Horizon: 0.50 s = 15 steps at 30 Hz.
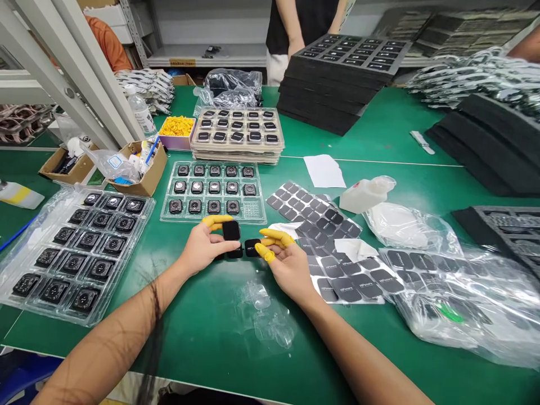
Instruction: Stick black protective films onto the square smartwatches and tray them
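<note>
Yellow finger cots (213,221) cover the fingertips. A black square piece (231,230) is pinched at its edges by the left hand (205,247), a clean hold; another (252,247) is touched by the right hand (289,270), its grip unclear. Three pieces are counted between the hands, fourteen watch cases (214,206) in the clear tray (253,216).

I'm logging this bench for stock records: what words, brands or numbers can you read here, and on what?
White print on the black square pad by the right hand: too blurred to read.
White print on the black pads on the sheet: too blurred to read.
Yellow shelf label: too small to read.
Water bottle label: too small to read.
</note>
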Each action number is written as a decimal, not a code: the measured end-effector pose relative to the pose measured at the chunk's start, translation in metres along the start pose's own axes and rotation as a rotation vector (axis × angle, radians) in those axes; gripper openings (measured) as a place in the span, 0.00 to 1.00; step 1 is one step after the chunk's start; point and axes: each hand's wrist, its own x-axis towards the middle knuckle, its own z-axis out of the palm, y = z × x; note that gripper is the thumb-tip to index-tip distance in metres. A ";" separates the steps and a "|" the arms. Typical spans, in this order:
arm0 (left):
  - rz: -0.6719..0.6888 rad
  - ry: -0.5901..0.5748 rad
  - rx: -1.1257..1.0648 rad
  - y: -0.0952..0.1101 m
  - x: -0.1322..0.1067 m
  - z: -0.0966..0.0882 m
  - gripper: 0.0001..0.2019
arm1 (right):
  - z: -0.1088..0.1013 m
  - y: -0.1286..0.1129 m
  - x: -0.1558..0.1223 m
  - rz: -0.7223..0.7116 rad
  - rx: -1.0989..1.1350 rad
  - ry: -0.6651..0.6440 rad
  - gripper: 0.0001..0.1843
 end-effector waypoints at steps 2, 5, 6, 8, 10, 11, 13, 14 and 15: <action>0.075 0.062 -0.095 -0.001 0.000 0.002 0.33 | -0.001 -0.003 0.001 -0.006 0.060 0.104 0.21; 0.219 0.025 -0.142 0.001 -0.001 0.002 0.32 | -0.006 -0.006 0.007 0.019 0.114 0.223 0.25; 0.251 -0.030 -0.121 0.003 -0.002 0.001 0.31 | -0.009 -0.006 0.009 0.032 0.133 0.239 0.27; 0.282 -0.155 -0.037 0.005 -0.005 -0.002 0.28 | -0.013 -0.006 0.013 0.051 0.170 0.245 0.29; 0.295 -0.246 0.077 0.005 -0.008 -0.004 0.25 | -0.015 -0.006 0.015 0.063 0.180 0.237 0.30; 0.302 -0.266 0.129 0.004 -0.010 -0.005 0.24 | -0.016 -0.007 0.015 0.072 0.176 0.232 0.30; 0.319 -0.261 0.196 0.001 -0.012 -0.008 0.24 | -0.016 -0.008 0.015 0.090 0.162 0.228 0.29; 0.327 -0.242 0.210 -0.001 -0.013 -0.009 0.24 | -0.016 -0.008 0.015 0.096 0.158 0.229 0.29; 0.332 -0.220 0.217 -0.003 -0.012 -0.010 0.25 | -0.015 -0.009 0.015 0.098 0.158 0.231 0.29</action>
